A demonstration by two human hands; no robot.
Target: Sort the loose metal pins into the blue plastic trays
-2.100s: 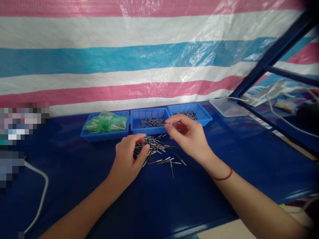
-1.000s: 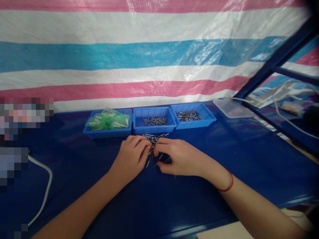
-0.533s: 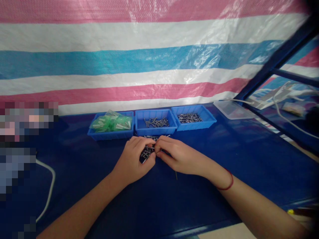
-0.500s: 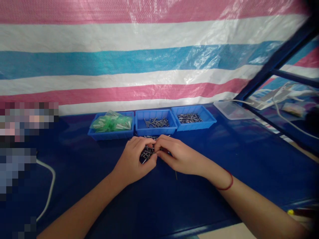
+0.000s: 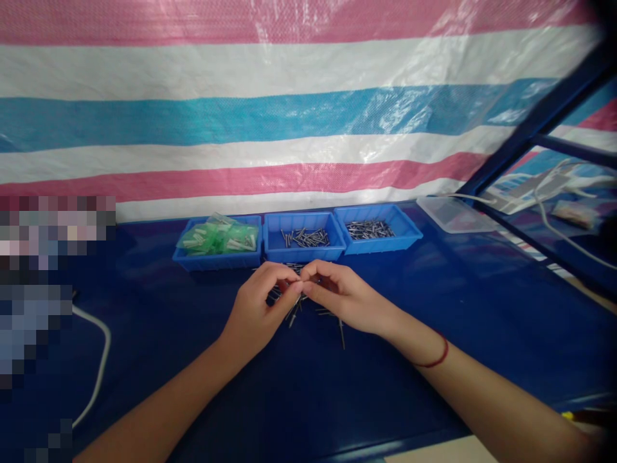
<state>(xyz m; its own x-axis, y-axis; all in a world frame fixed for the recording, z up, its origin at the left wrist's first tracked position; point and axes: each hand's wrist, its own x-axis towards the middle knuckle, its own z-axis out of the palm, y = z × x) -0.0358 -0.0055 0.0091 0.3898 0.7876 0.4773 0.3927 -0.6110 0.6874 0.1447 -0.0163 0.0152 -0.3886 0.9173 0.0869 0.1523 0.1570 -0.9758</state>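
Observation:
My left hand (image 5: 261,299) and my right hand (image 5: 349,297) meet over a loose pile of slim metal pins (image 5: 295,311) that look like blind rivets. Thumb and fingers of each hand are pinched, and the fingertips touch one another. Whatever lies between them is too small and too covered to name. Both hands hide much of the pile. One long pin (image 5: 342,334) lies apart, just below my right hand. Behind the hands stand a middle blue bin (image 5: 304,254) and a right blue bin (image 5: 385,244), each holding similar metal pins.
A left blue bin (image 5: 216,262) holds green plastic bags with pale pieces. A clear plastic lid (image 5: 456,215) lies at the back right, near a dark blue frame post (image 5: 501,161). A white cable (image 5: 103,360) curves across the dark blue table (image 5: 299,399) at left. A striped sheet (image 5: 241,122) hangs behind.
My left thumb has closed up to the fingertips and now meets my right hand's fingers. More of the pins beneath shows. The view has shifted slightly.

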